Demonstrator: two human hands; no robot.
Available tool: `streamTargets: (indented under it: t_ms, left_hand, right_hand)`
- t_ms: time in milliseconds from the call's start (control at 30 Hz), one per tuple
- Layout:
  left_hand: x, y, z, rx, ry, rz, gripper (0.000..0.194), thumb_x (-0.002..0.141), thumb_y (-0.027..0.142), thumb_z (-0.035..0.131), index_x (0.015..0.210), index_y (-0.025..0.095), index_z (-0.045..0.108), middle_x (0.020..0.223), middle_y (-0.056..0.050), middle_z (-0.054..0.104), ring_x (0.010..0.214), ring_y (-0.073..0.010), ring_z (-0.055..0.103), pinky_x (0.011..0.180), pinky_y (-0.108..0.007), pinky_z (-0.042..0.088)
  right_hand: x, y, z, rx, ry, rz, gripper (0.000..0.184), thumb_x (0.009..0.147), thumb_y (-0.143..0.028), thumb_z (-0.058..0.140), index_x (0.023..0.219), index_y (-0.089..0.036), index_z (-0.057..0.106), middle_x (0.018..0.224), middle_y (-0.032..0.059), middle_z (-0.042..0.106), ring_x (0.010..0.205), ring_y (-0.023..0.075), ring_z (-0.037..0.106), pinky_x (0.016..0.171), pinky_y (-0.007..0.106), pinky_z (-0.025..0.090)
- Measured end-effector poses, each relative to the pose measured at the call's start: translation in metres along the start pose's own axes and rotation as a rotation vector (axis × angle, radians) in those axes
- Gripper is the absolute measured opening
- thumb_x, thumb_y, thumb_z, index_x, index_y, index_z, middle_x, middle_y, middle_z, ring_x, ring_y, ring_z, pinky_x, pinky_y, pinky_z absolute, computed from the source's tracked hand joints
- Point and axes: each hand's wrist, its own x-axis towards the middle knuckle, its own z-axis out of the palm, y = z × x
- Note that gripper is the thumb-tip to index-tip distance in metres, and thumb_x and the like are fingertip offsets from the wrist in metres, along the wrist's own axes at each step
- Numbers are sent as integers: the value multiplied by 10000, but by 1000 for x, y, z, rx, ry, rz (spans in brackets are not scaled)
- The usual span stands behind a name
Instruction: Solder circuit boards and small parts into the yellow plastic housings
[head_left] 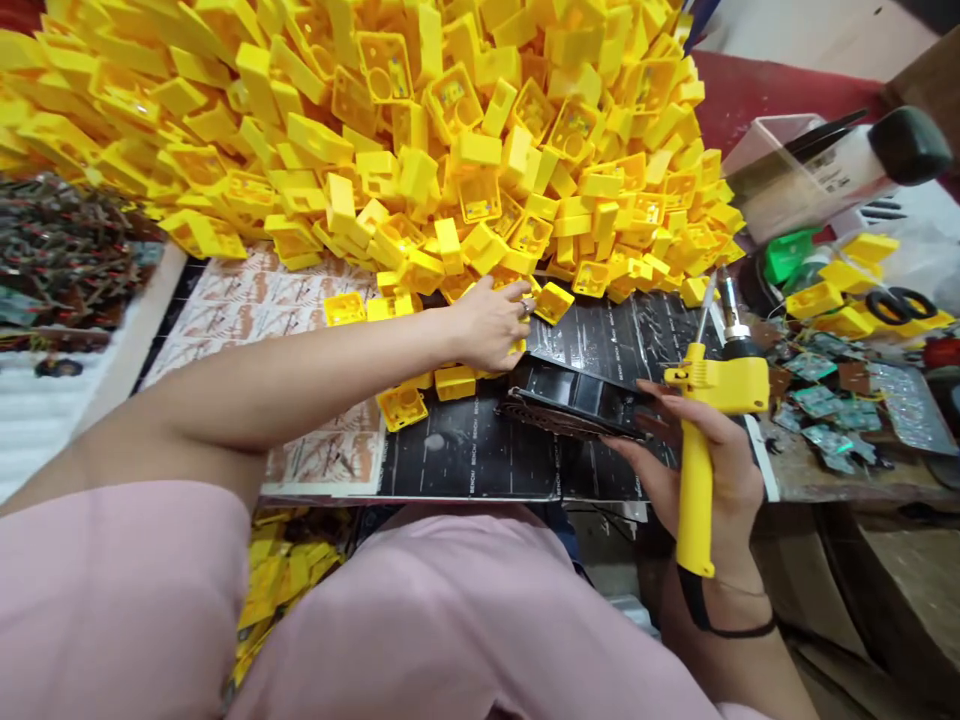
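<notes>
My left hand [489,325] reaches over the front of the pile, palm down, with its fingers spread over small yellow plastic casings [455,382]. Its palm side is hidden, and a bit of yellow shows beneath it. In my right hand [724,475] rests a yellow soldering gun [697,490], its metal tip pointing up and away from me. The thumb and fingers of that same hand also pinch the right end of a black square cooling fan [574,390], which is tilted above the black mat [442,465].
A high heap of yellow casings [405,130] fills the back of the table. Circuit boards [832,400], black-handled scissors [900,305] and a bottle with a black cap [847,170] stand or lie on the right. Dark wired parts [67,250] are piled at left; more yellow pieces [289,570] sit below the edge.
</notes>
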Motion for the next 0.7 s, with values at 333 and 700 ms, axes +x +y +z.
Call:
streamTargets:
  t_ms: [333, 700]
  left_hand:
    - [-114, -78, 41, 105, -45, -172, 498, 985, 452, 361, 1051, 199, 784, 1074, -72, 765, 1040, -230, 555, 934, -363, 420]
    - [20, -8, -29, -140, 247, -52, 465, 980, 121, 411, 1343, 175, 696, 1453, -124, 653, 1351, -282, 594, 1012, -403, 496]
  right_hand:
    - [-1, -3, 11, 126, 71, 68, 695, 756, -131, 907, 1347, -366, 627, 1318, -9, 734, 1164, 203, 755, 903, 266, 691]
    - [-17, -3, 1, 75, 86, -2, 733, 746, -92, 906, 1377, -305, 602, 1321, 30, 738, 1182, 189, 747, 939, 270, 675]
